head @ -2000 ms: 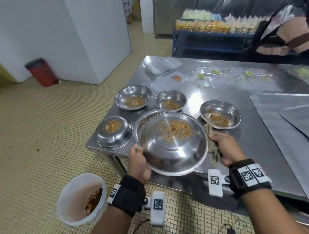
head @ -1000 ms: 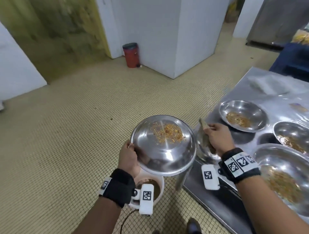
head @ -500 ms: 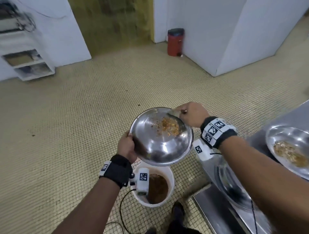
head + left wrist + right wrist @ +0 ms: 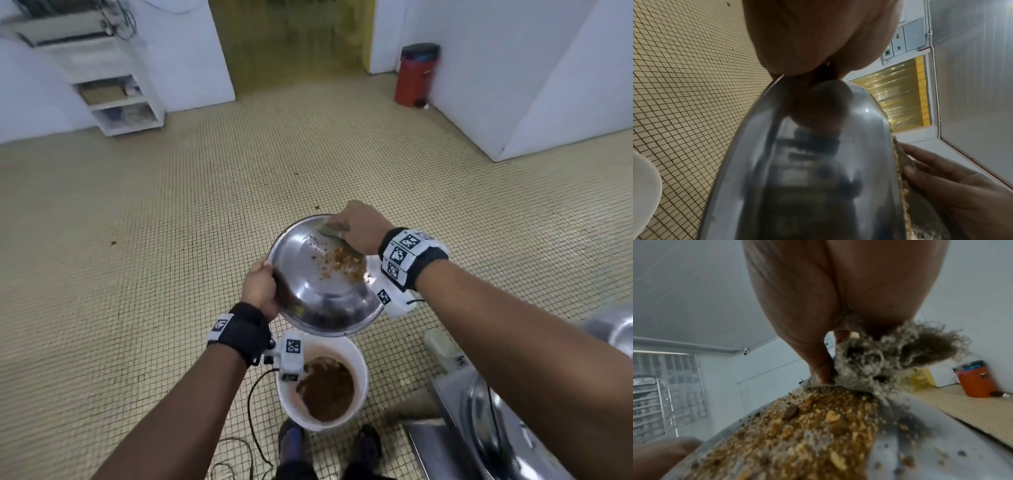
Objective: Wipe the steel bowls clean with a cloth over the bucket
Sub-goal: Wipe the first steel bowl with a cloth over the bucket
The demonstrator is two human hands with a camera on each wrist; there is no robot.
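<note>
A large steel bowl (image 4: 308,284) (image 4: 818,178) is tilted toward me above a white bucket (image 4: 358,356) that holds brown food waste. My left hand (image 4: 258,287) grips the bowl's left rim. My right hand (image 4: 358,226) holds a frayed grey cloth (image 4: 330,230) (image 4: 890,356) against the inside of the bowl at its far rim. Orange-brown crumbs (image 4: 339,262) (image 4: 797,426) lie in a streak below the cloth on the bowl's inner wall. In the left wrist view the right hand's fingers (image 4: 937,175) press the cloth against the bowl's far rim.
The steel table (image 4: 442,442) with another bowl (image 4: 613,330) on it stands at the right edge. A red bin (image 4: 414,73) stands by the far wall, a white shelf unit (image 4: 113,92) at the far left. My shoes (image 4: 291,442) and a cable (image 4: 251,404) are beside the bucket on the tiled floor.
I carried the bowl off the table and over the bucket, tilting it. My right hand brought the cloth into the bowl at its far rim, and the crumbs have slid lower.
</note>
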